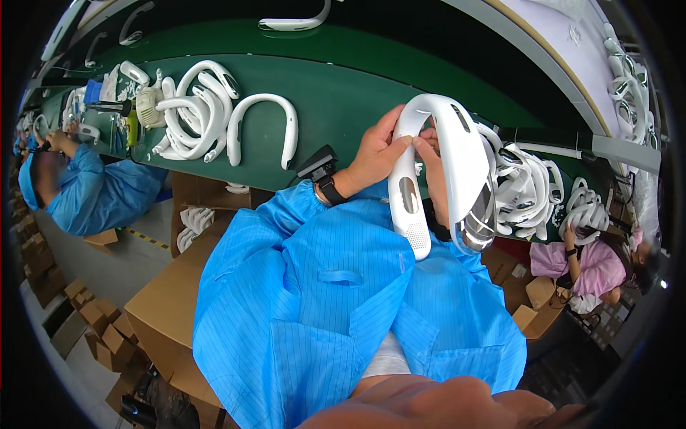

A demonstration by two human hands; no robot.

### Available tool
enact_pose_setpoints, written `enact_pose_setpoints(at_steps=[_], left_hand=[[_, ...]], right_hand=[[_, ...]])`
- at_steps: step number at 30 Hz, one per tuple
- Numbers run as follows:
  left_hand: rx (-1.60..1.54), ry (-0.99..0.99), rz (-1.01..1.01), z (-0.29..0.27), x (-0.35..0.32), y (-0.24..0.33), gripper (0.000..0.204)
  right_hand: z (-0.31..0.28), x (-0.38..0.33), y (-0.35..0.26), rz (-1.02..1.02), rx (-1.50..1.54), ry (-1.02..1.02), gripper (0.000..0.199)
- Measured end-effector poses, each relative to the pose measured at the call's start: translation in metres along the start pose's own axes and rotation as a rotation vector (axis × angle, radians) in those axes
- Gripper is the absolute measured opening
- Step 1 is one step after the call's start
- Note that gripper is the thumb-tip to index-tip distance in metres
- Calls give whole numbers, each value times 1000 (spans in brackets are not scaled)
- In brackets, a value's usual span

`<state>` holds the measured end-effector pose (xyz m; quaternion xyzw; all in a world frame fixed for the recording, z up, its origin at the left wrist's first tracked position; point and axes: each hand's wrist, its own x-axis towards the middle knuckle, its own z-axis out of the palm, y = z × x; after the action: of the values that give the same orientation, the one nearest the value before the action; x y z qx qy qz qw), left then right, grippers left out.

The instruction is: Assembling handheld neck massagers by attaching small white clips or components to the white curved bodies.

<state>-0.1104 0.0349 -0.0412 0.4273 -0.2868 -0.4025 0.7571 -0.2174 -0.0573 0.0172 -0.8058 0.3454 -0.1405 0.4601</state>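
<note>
The left hand's [377, 156] fingers grip a white neck fan [459, 154] before the chest, seemingly steadying it; the right hand [434, 175] sits within its loop, grasp unclear. Spare neck fans [525, 191] heap on the green worktop [330, 107], probably for easy reach.

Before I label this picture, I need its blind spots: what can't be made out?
- Right hand: head view; its grip is largely hidden by the white neckband in front.
- Pile of white neckbands on the right: head view; its left side is behind that neckband.
- White curved piece at the top: head view; cut off by the upper edge.
</note>
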Motion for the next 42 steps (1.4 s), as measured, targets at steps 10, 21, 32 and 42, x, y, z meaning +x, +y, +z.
enact_pose_setpoints(at_steps=[10,21,32,42], left_hand=[[-33,37,-9,6,1,8,54],[-233,-39,-123,8,16,10,47],[-42,-121,-70,35,36,-23,47],[-214,-345,-279,89,40,-47,37]], right_hand=[[3,7,8,241,509,-17,33],[1,12,23,206,668,-8,30],[-40,-7,-10,67,398,139,44],[-71,-44,54,89,777,259,68]])
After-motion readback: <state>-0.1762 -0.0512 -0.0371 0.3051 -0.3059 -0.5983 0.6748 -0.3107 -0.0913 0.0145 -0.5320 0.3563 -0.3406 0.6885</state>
